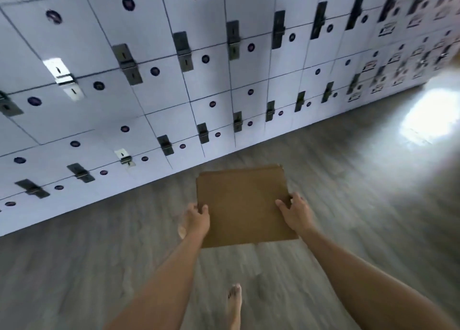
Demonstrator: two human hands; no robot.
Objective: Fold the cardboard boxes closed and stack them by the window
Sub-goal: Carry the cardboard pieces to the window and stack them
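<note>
A flat brown cardboard box [242, 205] is held in the air in front of me, above the floor, its broad face turned up. My left hand [196, 218] grips its left edge with the thumb on top. My right hand [295, 211] grips its right edge, fingers curled over the top face. The box looks closed and thin. The view is blurred by motion.
A wall of white lockers [174, 80] with dark latches runs along the left and back. The grey wood-look floor [348, 192] stretches ahead, with a bright patch of light [428, 120] at the right. My bare foot [235, 304] is below the box.
</note>
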